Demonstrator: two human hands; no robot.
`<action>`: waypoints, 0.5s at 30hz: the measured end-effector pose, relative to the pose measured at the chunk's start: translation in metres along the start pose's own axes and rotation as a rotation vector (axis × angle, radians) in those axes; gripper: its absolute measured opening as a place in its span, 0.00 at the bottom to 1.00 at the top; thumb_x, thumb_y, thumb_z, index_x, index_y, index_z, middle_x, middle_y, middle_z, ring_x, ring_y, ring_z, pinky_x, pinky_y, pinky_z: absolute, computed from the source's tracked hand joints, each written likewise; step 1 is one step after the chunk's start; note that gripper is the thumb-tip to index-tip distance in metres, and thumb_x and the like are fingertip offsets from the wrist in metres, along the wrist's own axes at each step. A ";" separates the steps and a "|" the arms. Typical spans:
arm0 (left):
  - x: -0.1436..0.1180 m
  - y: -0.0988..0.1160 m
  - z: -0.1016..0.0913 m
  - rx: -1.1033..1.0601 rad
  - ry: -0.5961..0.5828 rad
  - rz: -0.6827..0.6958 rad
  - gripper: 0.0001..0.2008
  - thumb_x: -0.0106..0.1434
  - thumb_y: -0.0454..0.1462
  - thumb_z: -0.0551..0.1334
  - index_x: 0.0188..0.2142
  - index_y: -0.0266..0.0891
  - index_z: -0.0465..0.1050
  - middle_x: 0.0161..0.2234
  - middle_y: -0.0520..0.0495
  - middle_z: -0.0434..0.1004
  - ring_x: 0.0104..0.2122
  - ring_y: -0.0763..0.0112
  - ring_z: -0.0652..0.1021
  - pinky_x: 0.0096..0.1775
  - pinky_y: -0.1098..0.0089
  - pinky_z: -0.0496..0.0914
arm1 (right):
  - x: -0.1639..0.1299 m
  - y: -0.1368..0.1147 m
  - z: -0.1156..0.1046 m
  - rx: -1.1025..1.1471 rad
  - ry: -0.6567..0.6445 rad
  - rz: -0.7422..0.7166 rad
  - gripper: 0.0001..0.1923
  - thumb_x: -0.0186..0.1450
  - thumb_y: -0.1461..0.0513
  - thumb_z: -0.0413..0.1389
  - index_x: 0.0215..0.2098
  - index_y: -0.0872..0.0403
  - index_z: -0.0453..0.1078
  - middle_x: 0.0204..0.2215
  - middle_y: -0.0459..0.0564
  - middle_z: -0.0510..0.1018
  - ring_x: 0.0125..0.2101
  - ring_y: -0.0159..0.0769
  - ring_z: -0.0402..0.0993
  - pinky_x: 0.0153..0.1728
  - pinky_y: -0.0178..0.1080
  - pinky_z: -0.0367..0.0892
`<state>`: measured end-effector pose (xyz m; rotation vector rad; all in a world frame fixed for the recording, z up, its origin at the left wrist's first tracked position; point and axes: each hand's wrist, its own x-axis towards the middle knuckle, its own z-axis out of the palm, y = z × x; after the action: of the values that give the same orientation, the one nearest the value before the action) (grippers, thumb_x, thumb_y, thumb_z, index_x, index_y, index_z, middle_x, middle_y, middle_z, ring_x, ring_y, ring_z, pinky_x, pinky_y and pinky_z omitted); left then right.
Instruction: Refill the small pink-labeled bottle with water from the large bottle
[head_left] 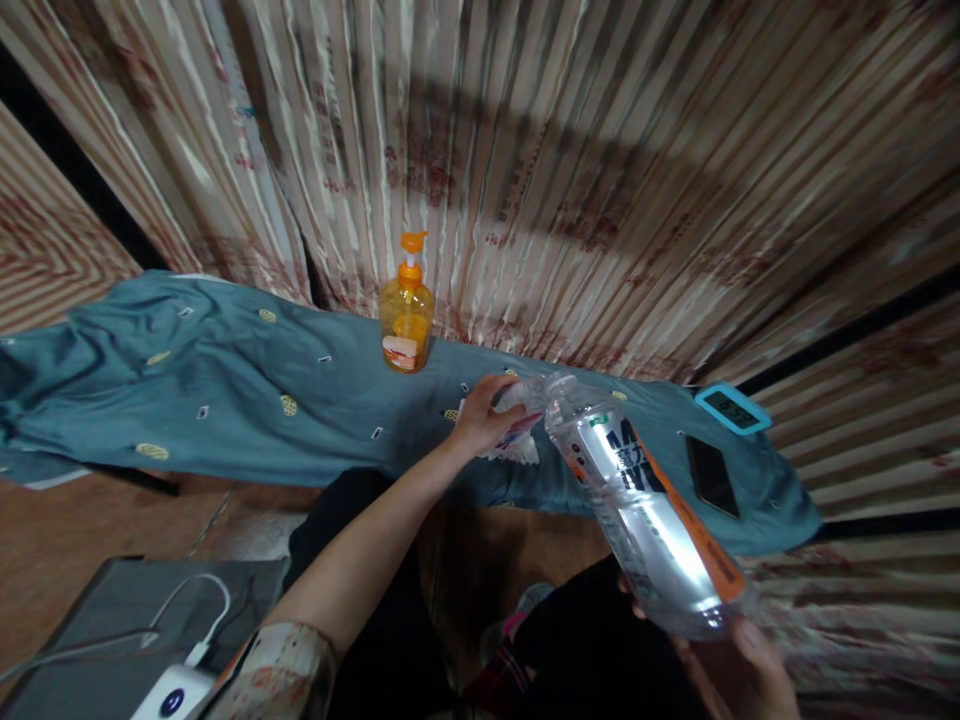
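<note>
My right hand (pixel 739 660) grips the base of a large clear plastic bottle (pixel 645 510) with a silver and orange label. The bottle is tilted, its neck pointing up and left toward my left hand (pixel 484 418). My left fingers are curled round a clear plastic piece (pixel 525 392) that meets the bottle's neck; its full shape is hard to make out. A small clear wrapper with pink and white print (pixel 517 440) shows just below my left fingers; whether they hold it too, I cannot tell.
A narrow bench with a teal patterned cloth (pixel 240 400) runs across. On it stand an orange pump bottle (pixel 407 320) and a blue digital clock (pixel 733 408), with a dark phone (pixel 711 476) lying nearby. A pleated curtain hangs behind. At lower left is a white device (pixel 174 692) with a cable.
</note>
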<state>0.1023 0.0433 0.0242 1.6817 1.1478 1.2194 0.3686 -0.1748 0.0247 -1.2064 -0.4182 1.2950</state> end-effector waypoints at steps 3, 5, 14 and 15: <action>0.001 -0.008 0.001 -0.141 0.020 0.030 0.13 0.58 0.34 0.62 0.44 0.39 0.75 0.46 0.45 0.76 0.50 0.60 0.74 0.56 0.58 0.67 | -0.002 0.000 0.004 0.026 0.005 -0.021 0.27 0.51 0.52 0.67 0.49 0.44 0.74 0.46 0.50 0.82 0.36 0.48 0.81 0.36 0.43 0.77; 0.003 -0.015 0.003 -0.267 0.059 0.045 0.12 0.60 0.36 0.60 0.43 0.37 0.75 0.45 0.43 0.77 0.49 0.61 0.75 0.56 0.59 0.67 | -0.001 0.001 0.001 0.033 0.001 -0.016 0.25 0.51 0.52 0.67 0.48 0.44 0.75 0.44 0.50 0.82 0.36 0.47 0.81 0.35 0.43 0.77; 0.008 -0.019 0.004 -0.223 0.027 0.009 0.16 0.63 0.38 0.53 0.43 0.37 0.78 0.44 0.45 0.80 0.48 0.61 0.76 0.57 0.59 0.67 | 0.002 0.010 -0.016 -0.052 -0.047 -0.006 0.23 0.54 0.49 0.63 0.45 0.51 0.79 0.40 0.55 0.83 0.34 0.49 0.81 0.37 0.45 0.78; 0.008 -0.019 0.004 -0.226 0.033 0.010 0.16 0.63 0.38 0.53 0.43 0.37 0.77 0.44 0.44 0.80 0.48 0.61 0.77 0.56 0.60 0.67 | 0.002 0.010 -0.017 -0.066 -0.036 -0.019 0.24 0.54 0.48 0.63 0.45 0.52 0.79 0.40 0.56 0.83 0.34 0.49 0.81 0.38 0.45 0.78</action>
<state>0.1031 0.0566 0.0081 1.5044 0.9824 1.3342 0.3777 -0.1824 0.0090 -1.2328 -0.5009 1.2969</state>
